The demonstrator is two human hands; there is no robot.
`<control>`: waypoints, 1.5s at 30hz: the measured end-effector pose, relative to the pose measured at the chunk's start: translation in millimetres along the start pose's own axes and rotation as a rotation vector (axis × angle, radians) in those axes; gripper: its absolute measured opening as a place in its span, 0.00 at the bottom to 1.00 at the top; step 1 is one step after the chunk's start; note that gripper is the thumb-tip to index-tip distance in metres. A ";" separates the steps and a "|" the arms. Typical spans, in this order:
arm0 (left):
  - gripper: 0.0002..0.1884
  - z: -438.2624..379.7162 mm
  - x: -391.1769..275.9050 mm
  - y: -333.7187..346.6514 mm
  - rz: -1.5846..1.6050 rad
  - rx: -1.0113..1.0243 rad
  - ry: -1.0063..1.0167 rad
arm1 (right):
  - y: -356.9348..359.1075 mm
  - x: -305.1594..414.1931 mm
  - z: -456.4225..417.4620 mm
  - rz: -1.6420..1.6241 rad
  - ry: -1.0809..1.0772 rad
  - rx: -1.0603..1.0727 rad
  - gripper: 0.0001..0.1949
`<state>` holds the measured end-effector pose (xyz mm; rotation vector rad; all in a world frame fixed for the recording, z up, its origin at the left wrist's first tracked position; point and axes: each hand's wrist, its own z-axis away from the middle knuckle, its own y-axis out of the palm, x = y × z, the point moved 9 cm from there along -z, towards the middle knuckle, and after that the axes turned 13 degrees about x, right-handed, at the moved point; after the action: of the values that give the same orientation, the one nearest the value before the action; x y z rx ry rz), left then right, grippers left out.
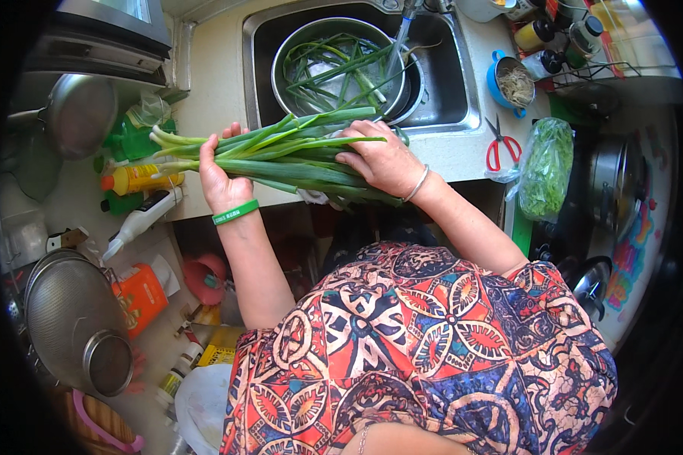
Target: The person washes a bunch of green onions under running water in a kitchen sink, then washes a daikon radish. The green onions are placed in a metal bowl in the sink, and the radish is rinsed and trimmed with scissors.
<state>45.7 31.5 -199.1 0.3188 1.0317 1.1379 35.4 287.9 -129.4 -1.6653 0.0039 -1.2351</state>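
A bunch of green onions (296, 151) lies across both hands, above the near edge of the counter, its white ends pointing left. My left hand (222, 170) holds it near the white ends. Over the leafy part on the right is my right hand (375, 153), its fingers curled on the leaves. Beyond the hands, a steel basin (278, 68) stands in the sink (467, 79) with water and loose green onions in it. Water runs from the faucet (410, 11) at the basin's right side.
Right of the sink are red-handled scissors (493, 156), a bagged leafy green vegetable (546, 170) and a blue pot (495, 85) holding pale roots. Bottles (529, 37) stand at the back right. At left are a yellow bottle (139, 178), a white bottle (142, 219) and hanging strainers (62, 313).
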 end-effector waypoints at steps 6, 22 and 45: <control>0.10 30.1 -12.5 21.6 -0.045 0.011 0.173 | -6.2 11.6 -0.6 -0.054 -0.048 -0.102 0.05; 0.12 120.1 -95.0 73.4 -0.250 0.240 0.377 | -143.8 -3.7 -81.7 -0.524 -0.085 -0.062 0.12; 0.12 142.7 -94.0 45.6 -0.232 0.088 0.398 | 59.8 -133.2 -15.4 -0.219 0.112 0.399 0.08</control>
<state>129.5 9.5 -44.8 0.0365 1.4321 0.9658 -7.6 318.1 -266.4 -1.2727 -0.3431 -1.3875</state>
